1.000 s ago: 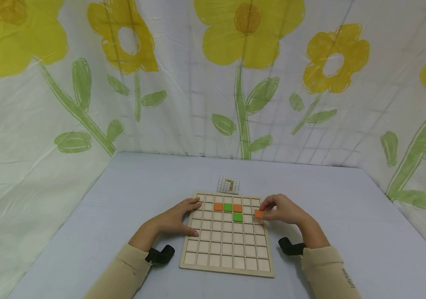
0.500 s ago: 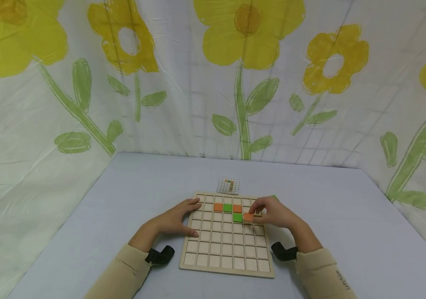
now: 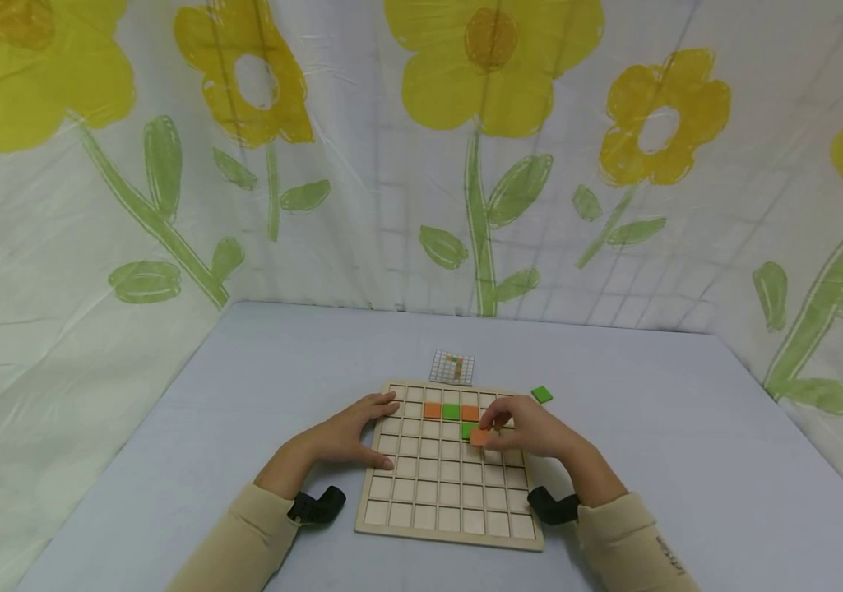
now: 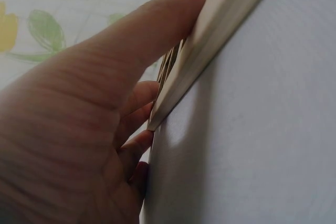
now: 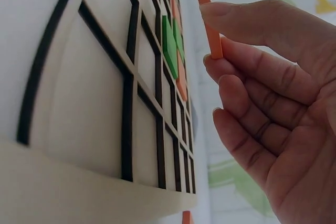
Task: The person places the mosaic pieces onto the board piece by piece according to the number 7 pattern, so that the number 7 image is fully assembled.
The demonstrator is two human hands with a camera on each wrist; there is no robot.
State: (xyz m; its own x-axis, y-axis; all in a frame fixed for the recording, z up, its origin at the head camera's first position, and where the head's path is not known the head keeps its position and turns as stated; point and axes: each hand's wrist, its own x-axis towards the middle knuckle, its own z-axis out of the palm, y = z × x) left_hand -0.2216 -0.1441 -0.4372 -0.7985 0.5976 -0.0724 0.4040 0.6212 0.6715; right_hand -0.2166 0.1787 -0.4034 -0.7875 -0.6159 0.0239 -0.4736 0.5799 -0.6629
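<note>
My right hand (image 3: 535,429) pinches an orange square tile (image 3: 478,437) between thumb and fingers. In the right wrist view that held tile (image 5: 210,24) stands off the face of the board, its thin edge showing. The wooden grid board (image 3: 449,494) lies on the table. Set in its upper part are an orange tile (image 3: 432,410), a green tile (image 3: 451,412) and another orange tile (image 3: 469,413) in a row, plus a green tile (image 3: 467,431) below, partly covered by the held one. Along the board's left edge rests my left hand (image 3: 343,432), fingers spread and thumb on the rim.
A small card with a printed coloured grid (image 3: 452,367) lies just beyond the board. One loose green tile (image 3: 542,395) is on the table off the upper right corner. At the bottom of the right wrist view an orange piece (image 5: 187,217) shows past the board's edge.
My right hand has moved left from the board's right edge with the orange tile, now over the cells by the lower green tile. The loose green tile has come into view. My left hand stays put.
</note>
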